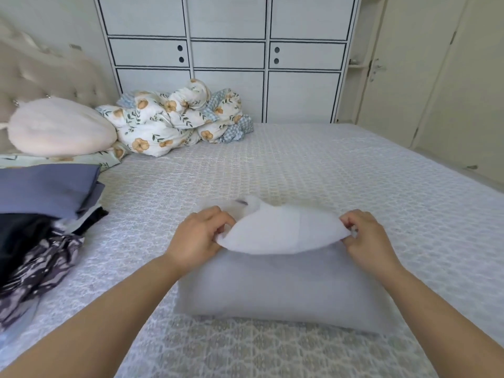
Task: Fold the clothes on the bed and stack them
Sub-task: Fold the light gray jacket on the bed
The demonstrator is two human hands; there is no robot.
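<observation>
A pale grey-white garment [281, 290] lies partly folded on the bed [381, 186], close in front of me. Its far part is lifted and curled back toward me over the lower part. My left hand [199, 236] pinches the lifted flap at its left corner. At the right corner, my right hand [365, 236] pinches the same flap. A stack of folded clothes [46, 192], blue on top with dark and patterned pieces lower down, sits at the bed's left edge.
A bunched floral duvet [174, 118] and a pale pink pillow [60, 126] lie at the head of the bed against a tufted headboard [41, 75]. White wardrobe doors [229, 50] stand behind the bed; a door [395, 72] is at right.
</observation>
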